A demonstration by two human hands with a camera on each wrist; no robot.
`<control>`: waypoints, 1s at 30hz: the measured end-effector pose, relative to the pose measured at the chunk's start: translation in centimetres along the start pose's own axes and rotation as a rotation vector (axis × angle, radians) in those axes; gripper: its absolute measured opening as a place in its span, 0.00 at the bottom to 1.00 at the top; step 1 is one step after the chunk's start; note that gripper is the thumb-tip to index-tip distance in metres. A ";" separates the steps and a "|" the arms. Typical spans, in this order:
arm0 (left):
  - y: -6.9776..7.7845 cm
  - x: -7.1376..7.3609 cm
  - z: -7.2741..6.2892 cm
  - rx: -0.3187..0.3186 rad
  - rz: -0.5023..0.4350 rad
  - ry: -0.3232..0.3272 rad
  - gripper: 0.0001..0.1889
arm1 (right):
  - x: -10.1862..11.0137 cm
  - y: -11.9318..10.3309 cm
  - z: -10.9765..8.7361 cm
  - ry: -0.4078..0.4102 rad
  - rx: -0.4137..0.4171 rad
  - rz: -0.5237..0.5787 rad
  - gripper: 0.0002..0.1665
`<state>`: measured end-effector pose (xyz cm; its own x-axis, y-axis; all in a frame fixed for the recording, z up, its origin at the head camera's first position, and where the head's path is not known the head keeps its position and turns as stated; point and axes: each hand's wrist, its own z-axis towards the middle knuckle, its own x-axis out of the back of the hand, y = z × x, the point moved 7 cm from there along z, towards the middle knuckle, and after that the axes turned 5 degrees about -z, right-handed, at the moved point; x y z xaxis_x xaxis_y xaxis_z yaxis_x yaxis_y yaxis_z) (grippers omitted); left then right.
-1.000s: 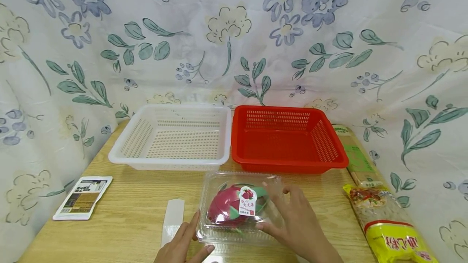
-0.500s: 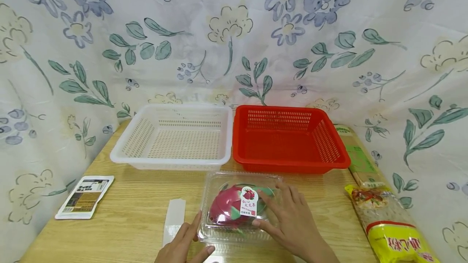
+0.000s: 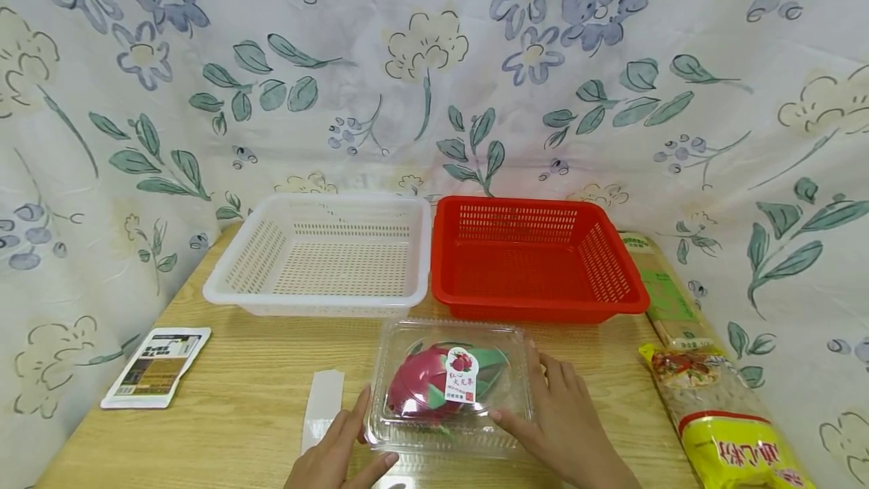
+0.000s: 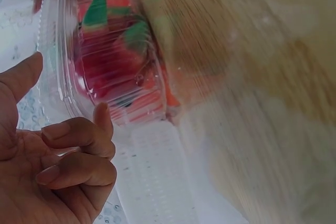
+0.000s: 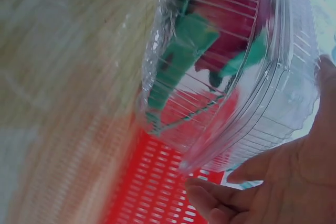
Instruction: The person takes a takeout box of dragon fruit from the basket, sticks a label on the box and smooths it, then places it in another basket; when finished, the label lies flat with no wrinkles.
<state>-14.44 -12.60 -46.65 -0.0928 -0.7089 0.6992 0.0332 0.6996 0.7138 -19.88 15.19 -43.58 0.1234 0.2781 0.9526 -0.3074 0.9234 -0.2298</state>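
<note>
At lower centre of the frame, a clear rectangular plastic box [image 3: 448, 439], long axis running left-right, is being flanked at both ends by left hand [image 3: 333, 453] and right hand [image 3: 565, 417], thumbs spread from fingers.

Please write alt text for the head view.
A person's left hand and right hand flank a clear box with a dragon fruit inside, on a wooden table. Behind it stand a white basket and a red basket.
</note>
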 end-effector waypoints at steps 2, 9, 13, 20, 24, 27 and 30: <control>0.0 0.0 0.0 -0.003 0.006 0.003 0.46 | -0.2 0.1 -0.2 -0.044 -0.014 0.037 0.60; -0.2 0.0 0.2 0.015 -0.029 -0.023 0.47 | -1.3 0.8 -0.6 -0.214 -0.080 0.150 0.64; -0.3 -0.1 0.3 0.024 -0.049 -0.044 0.47 | -2.0 1.2 -0.7 -0.322 -0.140 0.174 0.70; -0.4 -0.6 0.3 0.028 -0.088 -0.085 0.50 | -2.6 1.3 -0.9 -0.388 -0.174 0.224 0.78; -0.3 -0.7 0.3 0.022 -0.112 -0.083 0.52 | -2.8 1.4 -1.1 -0.389 -0.161 0.244 0.80; -0.2 -0.8 0.3 0.011 -0.122 -0.073 0.52 | -3.0 1.4 -1.1 -0.388 -0.161 0.309 0.81; -0.2 -1.1 0.3 0.012 -0.128 -0.072 0.52 | -3.4 1.4 -1.1 -0.379 -0.163 0.434 0.81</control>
<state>-14.68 -11.93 -47.52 -0.1667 -0.7848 0.5970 0.0042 0.6049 0.7963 -19.65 15.84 -47.34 -0.3354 0.5531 0.7626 -0.1024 0.7833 -0.6131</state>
